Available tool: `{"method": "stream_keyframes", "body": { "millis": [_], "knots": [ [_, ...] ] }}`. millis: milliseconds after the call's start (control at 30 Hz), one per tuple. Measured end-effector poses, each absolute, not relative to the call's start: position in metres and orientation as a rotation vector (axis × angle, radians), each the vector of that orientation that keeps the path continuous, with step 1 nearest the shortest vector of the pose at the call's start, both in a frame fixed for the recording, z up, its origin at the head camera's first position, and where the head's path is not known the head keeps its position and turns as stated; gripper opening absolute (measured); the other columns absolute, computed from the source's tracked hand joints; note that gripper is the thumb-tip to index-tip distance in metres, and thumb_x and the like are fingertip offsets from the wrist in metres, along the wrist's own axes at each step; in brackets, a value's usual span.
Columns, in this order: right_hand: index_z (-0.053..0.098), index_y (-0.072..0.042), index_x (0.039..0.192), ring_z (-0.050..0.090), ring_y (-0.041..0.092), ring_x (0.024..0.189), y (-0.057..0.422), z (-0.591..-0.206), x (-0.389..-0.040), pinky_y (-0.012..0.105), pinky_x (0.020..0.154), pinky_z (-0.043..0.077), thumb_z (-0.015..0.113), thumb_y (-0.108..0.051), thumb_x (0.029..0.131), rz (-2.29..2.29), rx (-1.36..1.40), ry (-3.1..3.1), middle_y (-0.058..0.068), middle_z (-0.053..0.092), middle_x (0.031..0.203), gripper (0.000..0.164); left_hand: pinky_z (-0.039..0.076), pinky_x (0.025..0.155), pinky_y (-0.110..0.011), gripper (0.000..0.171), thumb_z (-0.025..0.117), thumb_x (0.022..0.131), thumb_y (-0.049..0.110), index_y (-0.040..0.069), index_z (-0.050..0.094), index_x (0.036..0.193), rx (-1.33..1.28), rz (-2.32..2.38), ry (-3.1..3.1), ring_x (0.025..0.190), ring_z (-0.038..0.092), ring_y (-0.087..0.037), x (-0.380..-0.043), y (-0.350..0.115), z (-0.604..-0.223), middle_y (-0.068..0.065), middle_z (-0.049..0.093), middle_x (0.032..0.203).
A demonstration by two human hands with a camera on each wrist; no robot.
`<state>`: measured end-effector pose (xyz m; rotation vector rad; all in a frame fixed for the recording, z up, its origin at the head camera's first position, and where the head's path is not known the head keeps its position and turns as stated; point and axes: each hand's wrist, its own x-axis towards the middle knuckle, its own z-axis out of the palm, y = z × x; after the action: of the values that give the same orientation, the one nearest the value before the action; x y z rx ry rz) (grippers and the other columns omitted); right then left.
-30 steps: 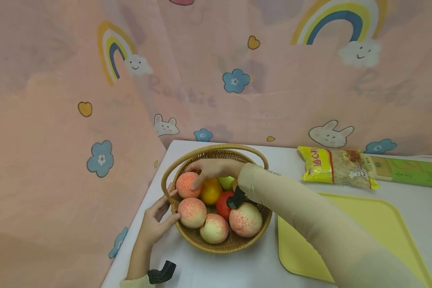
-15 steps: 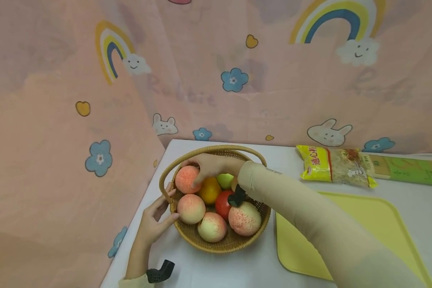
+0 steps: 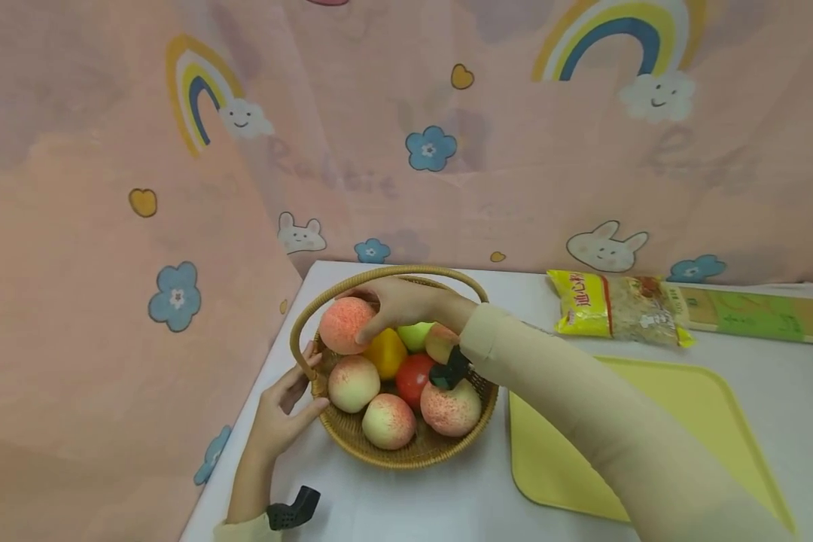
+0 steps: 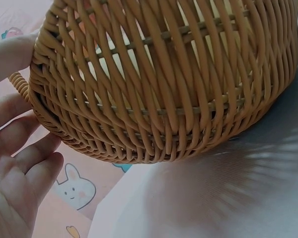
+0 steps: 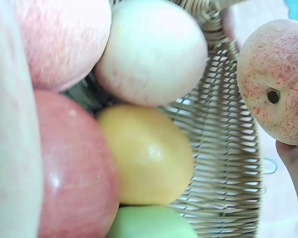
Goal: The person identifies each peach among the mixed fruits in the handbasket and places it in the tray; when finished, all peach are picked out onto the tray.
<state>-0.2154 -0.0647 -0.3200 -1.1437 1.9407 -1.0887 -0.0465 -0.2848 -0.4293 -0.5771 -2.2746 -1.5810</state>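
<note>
In the head view, my right hand (image 3: 406,302) grips a pinkish-red peach (image 3: 347,325) at the far left of a wicker basket (image 3: 406,461). The right wrist view shows that peach (image 5: 278,82) raised beside the basket wall, a small dark hole in its underside. My left hand (image 3: 281,414) holds the basket's left rim near the foot of the arched handle (image 3: 298,324), thumb and fingers spread around it. Inside lie several more peaches, one being a pale peach (image 3: 354,384), plus a red apple (image 3: 413,379), a yellow-orange fruit (image 3: 385,352) and a green fruit (image 3: 415,336).
Right of the basket lies a yellow tray (image 3: 684,406), partly under my right sleeve (image 3: 583,406). Behind it are a yellow-ended bag of dry food (image 3: 619,307) and a long green-and-tan package (image 3: 759,312). A patterned pink cloth (image 3: 352,113) hangs behind the white table.
My right hand now grips the far-left peach and has raised it a little from the other fruit. The left hand keeps its hold on the rim. The head view has shifted slightly.
</note>
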Motion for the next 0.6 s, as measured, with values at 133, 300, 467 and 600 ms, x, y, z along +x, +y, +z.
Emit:
{"method": "stream_keyframes", "body": {
  "millis": [133, 300, 467, 600],
  "knots": [
    [0.046, -0.013, 0.137, 0.052, 0.011, 0.12, -0.06, -0.312, -0.206, 0.027, 0.103, 0.043, 0.078, -0.022, 0.078, -1.129, -1.199, 1.906, -0.001, 0.053, 0.135, 0.069, 0.036, 0.107, -0.019, 0.062, 0.063, 0.076, -0.019, -0.011, 0.044, 0.134, -0.591, -1.592, -2.252, 0.138, 0.037, -0.012, -0.045, -0.286, -0.43, -0.029, 0.028, 0.149],
    [0.044, -0.007, 0.136, 0.052, 0.013, 0.12, -0.049, -0.305, -0.194, 0.027, 0.103, 0.044, 0.077, -0.013, 0.079, -1.234, -1.31, 1.761, 0.003, 0.053, 0.133, 0.066, 0.035, 0.108, -0.019, 0.063, 0.064, 0.076, -0.019, -0.01, 0.044, 0.135, -0.57, -1.595, -2.255, 0.138, 0.036, -0.012, -0.045, -0.286, -0.431, -0.026, 0.029, 0.15],
    [0.043, -0.005, 0.135, 0.05, 0.016, 0.123, -0.024, -0.299, -0.177, 0.031, 0.106, 0.043, 0.077, -0.008, 0.078, -1.35, -1.398, 1.628, 0.007, 0.05, 0.133, 0.067, 0.036, 0.107, -0.017, 0.061, 0.065, 0.077, -0.016, -0.009, 0.046, 0.134, -0.556, -1.572, -2.284, 0.137, 0.037, -0.009, -0.045, -0.286, -0.431, -0.026, 0.028, 0.15],
    [0.042, -0.004, 0.135, 0.051, 0.02, 0.123, 0.003, -0.298, -0.161, 0.037, 0.104, 0.045, 0.078, -0.01, 0.077, -1.431, -1.448, 1.591, 0.01, 0.049, 0.133, 0.068, 0.036, 0.107, -0.017, 0.061, 0.065, 0.077, -0.015, -0.007, 0.046, 0.134, -0.542, -1.569, -2.304, 0.137, 0.037, -0.01, -0.046, -0.285, -0.429, -0.024, 0.029, 0.151]
  ]
}}
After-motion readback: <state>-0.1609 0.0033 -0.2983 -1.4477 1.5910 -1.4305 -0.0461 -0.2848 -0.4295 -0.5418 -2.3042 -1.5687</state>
